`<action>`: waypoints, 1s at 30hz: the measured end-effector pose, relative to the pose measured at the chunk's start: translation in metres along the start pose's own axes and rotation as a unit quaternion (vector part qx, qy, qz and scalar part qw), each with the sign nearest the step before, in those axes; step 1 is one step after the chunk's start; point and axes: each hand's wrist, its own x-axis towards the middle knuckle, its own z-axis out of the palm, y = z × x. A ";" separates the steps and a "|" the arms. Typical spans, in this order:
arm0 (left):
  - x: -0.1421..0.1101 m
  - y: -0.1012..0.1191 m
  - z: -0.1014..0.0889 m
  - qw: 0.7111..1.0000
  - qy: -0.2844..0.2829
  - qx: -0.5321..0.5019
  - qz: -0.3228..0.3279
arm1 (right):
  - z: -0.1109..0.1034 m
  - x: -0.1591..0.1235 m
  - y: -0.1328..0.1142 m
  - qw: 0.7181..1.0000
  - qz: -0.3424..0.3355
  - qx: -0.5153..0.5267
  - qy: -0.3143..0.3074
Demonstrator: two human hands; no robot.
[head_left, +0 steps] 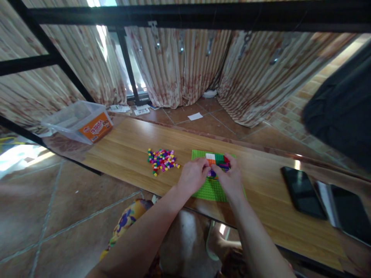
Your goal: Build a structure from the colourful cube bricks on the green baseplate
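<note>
A green studded baseplate [213,191] lies on the wooden table, with a block of coloured building bricks [219,159] on its upper part. White, orange, green, red and purple bricks show between my hands. My left hand [193,173] rests at the left side of these bricks, its fingers pinched together; anything in the pinch is too small to make out. On the other side, my right hand [230,175] has its thumb and fingers curled around the right edge of the bricks. Part of the assembly is hidden under my fingers. A pile of small loose bricks [162,160] lies left of the baseplate.
A clear plastic box [78,120] with an orange label stands at the table's left end. A black phone [303,192] and another dark device [351,212] lie at the right. Wooden table [124,144] runs across the view; a black metal frame [185,16] crosses above.
</note>
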 end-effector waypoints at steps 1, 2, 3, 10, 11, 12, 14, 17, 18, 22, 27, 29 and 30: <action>0.000 0.001 0.000 1.000 0.000 0.008 -0.003 | 0.000 0.000 -0.001 1.000 0.006 -0.005 0.002; -0.001 0.002 0.000 1.000 -0.001 0.015 -0.005 | -0.001 0.000 -0.003 1.000 0.014 -0.011 0.003; -0.001 0.002 0.000 1.000 -0.002 0.022 -0.005 | -0.002 0.000 -0.005 1.000 0.021 -0.019 0.005; -0.002 0.008 0.000 0.997 -0.013 0.074 -0.019 | -0.006 -0.003 -0.014 0.997 0.007 -0.083 -0.004; -0.003 0.008 0.001 0.997 -0.012 0.078 -0.022 | -0.006 -0.003 -0.015 0.996 0.003 -0.090 -0.003; -0.003 0.009 0.001 0.996 -0.011 0.082 -0.024 | -0.006 -0.003 -0.015 0.995 -0.002 -0.097 0.000; -0.003 0.009 0.003 0.996 -0.009 0.086 -0.029 | -0.005 -0.003 -0.016 0.994 -0.010 -0.107 0.002; -0.004 0.009 0.006 0.996 -0.001 0.088 -0.033 | -0.003 -0.004 -0.016 0.992 -0.024 -0.123 0.001; -0.004 0.009 0.007 0.996 0.004 0.088 -0.033 | -0.003 -0.004 -0.015 0.991 -0.030 -0.127 0.001; -0.005 0.008 0.011 0.996 0.023 0.080 -0.039 | -0.001 -0.006 -0.015 0.989 -0.058 -0.134 0.002; -0.005 0.007 0.012 0.997 0.030 0.063 -0.040 | -0.004 -0.006 -0.013 0.992 -0.046 -0.119 -0.017; -0.005 0.007 0.012 0.997 0.026 0.059 -0.040 | -0.005 -0.005 -0.013 0.992 -0.041 -0.116 -0.019; -0.005 0.008 0.011 0.997 0.025 0.058 -0.041 | -0.005 -0.005 -0.013 0.992 -0.039 -0.115 -0.017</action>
